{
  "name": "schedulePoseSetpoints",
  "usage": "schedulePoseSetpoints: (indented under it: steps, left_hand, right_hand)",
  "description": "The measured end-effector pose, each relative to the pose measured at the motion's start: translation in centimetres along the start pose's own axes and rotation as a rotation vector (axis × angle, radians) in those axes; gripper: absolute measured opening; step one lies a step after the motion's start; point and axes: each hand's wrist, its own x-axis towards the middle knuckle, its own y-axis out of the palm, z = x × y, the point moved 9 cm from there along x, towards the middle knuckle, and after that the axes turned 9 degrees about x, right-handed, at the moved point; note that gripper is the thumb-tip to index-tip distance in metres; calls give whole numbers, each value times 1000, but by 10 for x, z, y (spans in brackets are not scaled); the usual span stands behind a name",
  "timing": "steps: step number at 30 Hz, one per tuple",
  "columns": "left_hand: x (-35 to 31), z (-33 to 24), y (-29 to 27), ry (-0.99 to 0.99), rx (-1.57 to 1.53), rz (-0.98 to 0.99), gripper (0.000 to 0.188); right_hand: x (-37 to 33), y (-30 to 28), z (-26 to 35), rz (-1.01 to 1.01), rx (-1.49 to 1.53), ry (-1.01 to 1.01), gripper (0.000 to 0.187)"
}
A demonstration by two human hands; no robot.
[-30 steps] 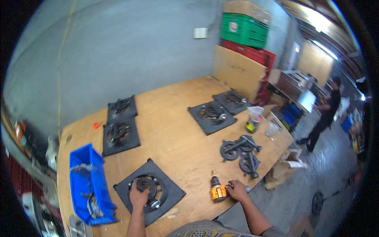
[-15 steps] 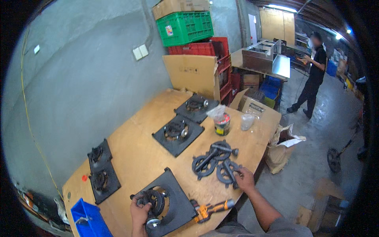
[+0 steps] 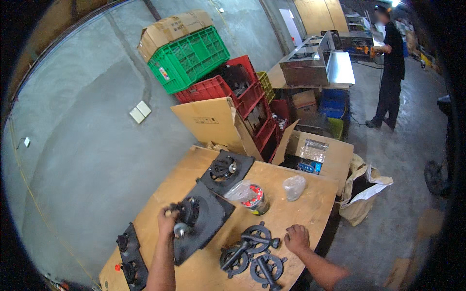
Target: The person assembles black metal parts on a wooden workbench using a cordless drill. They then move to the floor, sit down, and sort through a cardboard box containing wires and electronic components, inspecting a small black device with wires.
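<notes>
My left hand (image 3: 167, 220) is closed on the black round burner (image 3: 191, 209) of a square black plate (image 3: 206, 228). This plate is tilted over another dark plate, mostly hidden under it; whether they touch I cannot tell. A silver round part (image 3: 182, 230) shows just below my fingers. Toward the right table edge, my right hand (image 3: 297, 238) lies on the wood, fingers apart and slightly bent, holding nothing. To its left are several black cast burner rings with stems (image 3: 252, 250). Beyond, another black plate with a burner (image 3: 225, 170) lies on the table.
A tub of red-topped small parts (image 3: 256, 200) and a clear plastic bag (image 3: 293, 188) stand on the wooden table (image 3: 165, 194). Two small black plates (image 3: 131, 259) lie at left. Behind are an open carton (image 3: 323, 150), stacked crates (image 3: 189, 58) and a sack (image 3: 361, 194). A person (image 3: 391, 58) stands far right.
My left hand has carried the near plate forward to the middle plate. My right hand has left the burner ring and moved onto the table. The view has shifted; the orange power tool is out of sight.
</notes>
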Motion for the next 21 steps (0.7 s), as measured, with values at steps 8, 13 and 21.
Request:
schedulePoseSetpoints:
  steps: [8,13,21]
  left_hand:
    - [217,-10,165,105,91,-113,36]
    - [242,-23,265,79,198,-148,42]
    - [226,20,315,67,179,-74,50]
  right_hand:
    - [7,7,3,111,-17,18,27]
    - [5,8,-8,132,-22,13,25]
    - [-3,-6,-6,101,3,22,21]
